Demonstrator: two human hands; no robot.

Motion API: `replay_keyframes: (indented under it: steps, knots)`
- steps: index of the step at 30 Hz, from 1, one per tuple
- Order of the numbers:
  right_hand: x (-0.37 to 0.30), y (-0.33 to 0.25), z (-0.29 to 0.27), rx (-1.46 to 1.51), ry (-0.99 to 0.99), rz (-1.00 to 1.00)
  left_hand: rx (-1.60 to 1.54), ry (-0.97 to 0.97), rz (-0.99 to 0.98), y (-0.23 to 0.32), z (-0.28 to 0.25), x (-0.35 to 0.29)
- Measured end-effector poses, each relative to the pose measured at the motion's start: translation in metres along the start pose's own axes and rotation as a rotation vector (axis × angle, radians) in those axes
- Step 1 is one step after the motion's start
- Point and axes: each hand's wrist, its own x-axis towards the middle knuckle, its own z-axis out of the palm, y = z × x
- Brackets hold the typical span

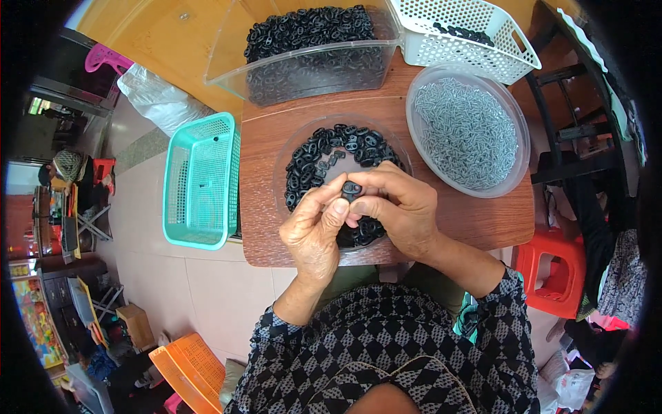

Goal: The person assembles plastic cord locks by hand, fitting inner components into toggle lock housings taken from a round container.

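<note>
Over the round clear tray [278, 162], my left hand [314, 231] and my right hand [403, 207] meet fingertip to fingertip. Pinched between them is a small black plastic cord lock [352, 188] with holes in its face. Both thumbs press on it from the near side. Many similar black pieces [372, 141] lie in a ring inside the tray, with a few small greyish parts near its middle. My hands hide the tray's near centre.
On the wooden table [258, 234], a clear bin [310, 52] of black pieces stands at the back. A white perforated basket [476, 58] and a tub [522, 162] of small metal springs [465, 131] are at the right. Left is a turquoise basket [231, 131]; a red stool [552, 269] stands right.
</note>
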Motion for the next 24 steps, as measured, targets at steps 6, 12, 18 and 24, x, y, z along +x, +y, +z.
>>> replay_keyframes:
  steps: [6, 12, 18, 24]
  knots:
    - [0.0, 0.0, 0.003, -0.076, -0.003, -0.086, -0.063, 0.044, 0.039, -0.009, 0.001, -0.008]
    - [-0.001, 0.002, 0.008, -0.154, 0.046, -0.189, -0.057, 0.048, 0.096, -0.016, 0.002, -0.011]
    - [0.003, 0.001, 0.007, -0.199, 0.061, -0.279, -0.02, 0.078, 0.124, -0.011, 0.003, -0.007]
    - [0.006, -0.011, 0.005, -0.192, 0.062, -0.314, 0.083, 0.038, 0.155, -0.001, 0.002, -0.002]
